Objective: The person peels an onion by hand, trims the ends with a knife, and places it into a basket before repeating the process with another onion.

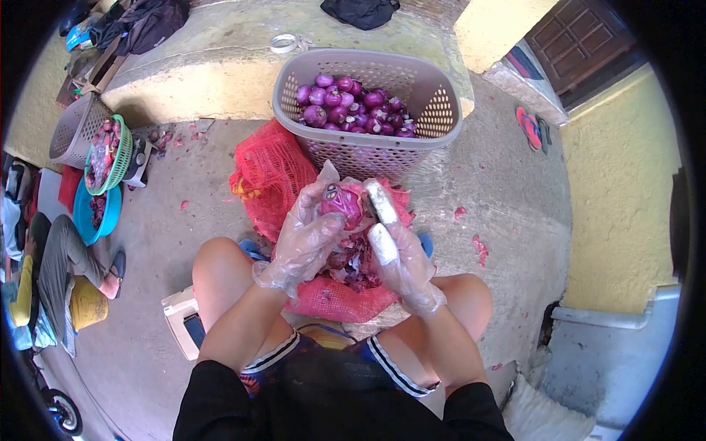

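On my far left, a person [65, 248] in soft gray pants sits on a yellow seat [90, 303]. Near them, a round green basket [122, 165] with lots of holes holds small dark red onions, and it sits over a shiny blue tub [111, 213]. A gray basket [68, 132] full of holes stands just behind. The floor [158, 242] is hard, gray and rough, with thin bits of red skin on it. Beside my knee is a boxy cream case [176, 312]. Then comes a red net bag [268, 165], all crumpled and stretchy. My left hand [303, 239] wears a thin, clear, crinkly glove, and its fingers curl around a fat, round, shiny purple onion [341, 208]. The onion is up in front of me, above a pile of dry, papery skins [357, 268]. More red net [342, 300] lies under the skins. Past my hands stands a big gray-brown plastic basket [368, 153] with little holes, and smooth purple onions [346, 106] are heaped inside. My right hand [408, 270] is gloved too, with white wraps on the thumb and a finger. They are close together, right beside the onion, but I can't tell if they pinch anything. Farther right are flat red flip-flops [526, 126] and a bumpy yellow wall [625, 191].
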A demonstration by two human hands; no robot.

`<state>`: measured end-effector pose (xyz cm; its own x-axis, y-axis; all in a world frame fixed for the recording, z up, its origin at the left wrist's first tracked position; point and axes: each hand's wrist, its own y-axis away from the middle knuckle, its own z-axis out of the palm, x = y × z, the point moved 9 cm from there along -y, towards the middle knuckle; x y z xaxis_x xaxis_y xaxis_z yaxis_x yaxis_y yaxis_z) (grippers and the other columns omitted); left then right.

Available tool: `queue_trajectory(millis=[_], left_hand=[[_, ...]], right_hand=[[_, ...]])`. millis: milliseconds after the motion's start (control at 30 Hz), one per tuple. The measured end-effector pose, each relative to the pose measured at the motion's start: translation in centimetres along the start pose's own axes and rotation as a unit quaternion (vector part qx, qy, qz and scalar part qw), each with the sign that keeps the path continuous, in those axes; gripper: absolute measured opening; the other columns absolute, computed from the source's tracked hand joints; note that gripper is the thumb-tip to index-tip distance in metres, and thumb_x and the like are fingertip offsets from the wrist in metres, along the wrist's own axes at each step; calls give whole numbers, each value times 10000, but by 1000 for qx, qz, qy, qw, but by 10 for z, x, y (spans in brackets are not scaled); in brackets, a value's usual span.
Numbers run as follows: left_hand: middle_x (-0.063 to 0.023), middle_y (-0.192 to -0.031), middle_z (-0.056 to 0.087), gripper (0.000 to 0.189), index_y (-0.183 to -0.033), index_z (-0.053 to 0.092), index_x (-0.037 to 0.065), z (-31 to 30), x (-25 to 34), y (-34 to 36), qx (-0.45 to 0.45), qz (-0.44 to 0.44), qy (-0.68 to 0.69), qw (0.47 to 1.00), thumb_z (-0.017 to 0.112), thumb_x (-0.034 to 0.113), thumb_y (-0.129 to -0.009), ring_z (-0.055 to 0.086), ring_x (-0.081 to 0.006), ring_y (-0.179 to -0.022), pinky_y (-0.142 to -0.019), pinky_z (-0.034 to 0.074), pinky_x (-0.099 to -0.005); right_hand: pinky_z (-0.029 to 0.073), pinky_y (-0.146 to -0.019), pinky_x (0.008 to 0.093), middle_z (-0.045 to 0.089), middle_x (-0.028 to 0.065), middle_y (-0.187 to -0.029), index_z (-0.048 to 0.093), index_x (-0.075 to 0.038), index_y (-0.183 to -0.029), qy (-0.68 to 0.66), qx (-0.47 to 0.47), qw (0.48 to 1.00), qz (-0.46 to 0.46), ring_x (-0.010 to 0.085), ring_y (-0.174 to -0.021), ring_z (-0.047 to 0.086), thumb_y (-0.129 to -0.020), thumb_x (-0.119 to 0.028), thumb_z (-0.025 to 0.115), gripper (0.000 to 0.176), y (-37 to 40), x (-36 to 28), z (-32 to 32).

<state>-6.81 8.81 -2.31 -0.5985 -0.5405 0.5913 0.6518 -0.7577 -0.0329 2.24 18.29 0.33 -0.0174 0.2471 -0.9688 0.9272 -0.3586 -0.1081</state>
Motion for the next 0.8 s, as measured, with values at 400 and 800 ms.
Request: queue_trajectory(millis=[400,800], left_hand=[[-123,-1346,477,695,-1367,413,151,1,6,0,18,37,11,999,778,74,-781,503,-261,-1239,-1048,442,-444],[-111,-1340,479,752,-1445,380,215,-1,2,1,1,24,13,1000,765,116,-807,497,-263,-1247,-1089,407,-480]], right_hand=[[446,-561,249,558,-5,-865,369,-76,-1453,-159,-63,975,140,60,-662,510,-1007,-141,510,472,13,16,22],[452,-728,186,544,43,-1266,306,-38,-1498,-53,21,997,-58,54,-866,552,-1008,-68,430,506,-9,1,3]])
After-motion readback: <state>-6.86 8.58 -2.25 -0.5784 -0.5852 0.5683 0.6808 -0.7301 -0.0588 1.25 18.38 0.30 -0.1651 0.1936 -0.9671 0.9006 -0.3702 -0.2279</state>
